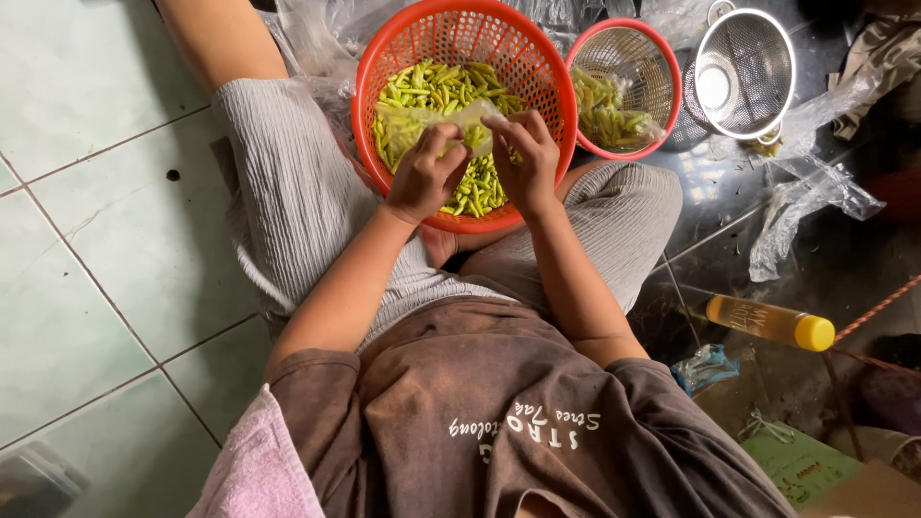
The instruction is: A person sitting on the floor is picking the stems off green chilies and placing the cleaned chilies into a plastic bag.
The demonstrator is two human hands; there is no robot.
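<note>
Both hands meet over the near rim of a large red plastic basket point(537, 72) and share one thing: a small clear plastic bag point(436, 120) partly filled with green chilli peppers. The left hand point(425, 177) is curled closed, thumb and fingers pinching the bag's near edge. The right hand point(528, 158) is likewise closed on the bag's right end, fingertips bent inward against the plastic. The bag lies stretched between the two hands, just above the loose green chillies point(432, 88) that fill the basket's bottom.

The basket rests tilted on the person's lap, between knees clad in grey ribbed trousers point(288, 192). Just beside it, to the right, a smaller red basket point(662, 72) holds more green chillies, some in another clear bag. Next to that, further right, a steel colander point(743, 67) lies tipped on its side, its inside showing. Crumpled clear plastic wrap point(806, 197) lies on the dark wet floor near the colander. Nearer the person, on the right, a bottle of amber liquid with a yellow cap point(767, 321) lies on its side. Pale green floor tiles point(86, 221) extend to the left; a pink cloth point(259, 470) shows at the lower edge.
</note>
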